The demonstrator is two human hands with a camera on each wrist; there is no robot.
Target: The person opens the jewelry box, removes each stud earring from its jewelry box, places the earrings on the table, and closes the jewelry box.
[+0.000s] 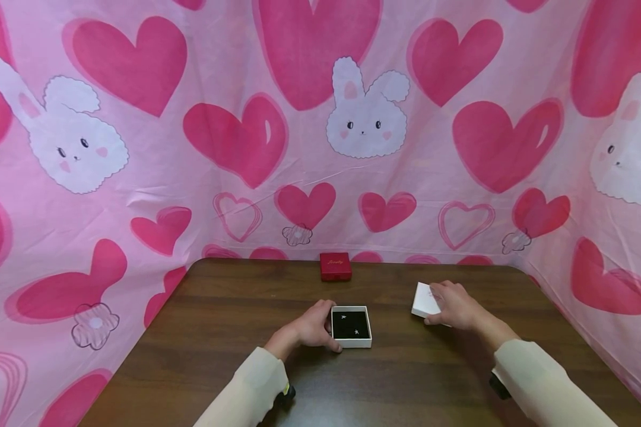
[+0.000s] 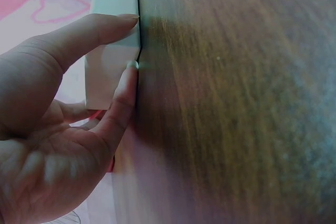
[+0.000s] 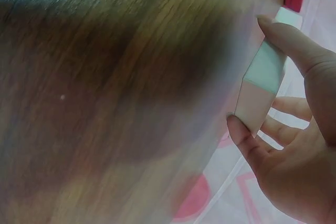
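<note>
An uncovered white jewelry box (image 1: 351,343) sits on the table, in the middle of the head view. On its black insert (image 1: 351,324) are two small silvery star-shaped pieces, like stud earrings. My left hand (image 1: 315,324) grips this box from its left side, thumb at the near corner and fingers toward the far one. In the left wrist view the thumb presses the pale box wall (image 2: 113,72). Farther right, my right hand (image 1: 456,305) holds a white box lid (image 1: 424,300), tilted, between thumb and fingers. The right wrist view shows the lid's pale side (image 3: 266,69) within that grip.
A closed red box (image 1: 335,267) with gold lettering stands at the table's back edge, beyond the white box. The brown wooden table (image 1: 235,314) is bordered by a pink cloth (image 1: 310,166) printed with hearts and rabbits at the back and sides.
</note>
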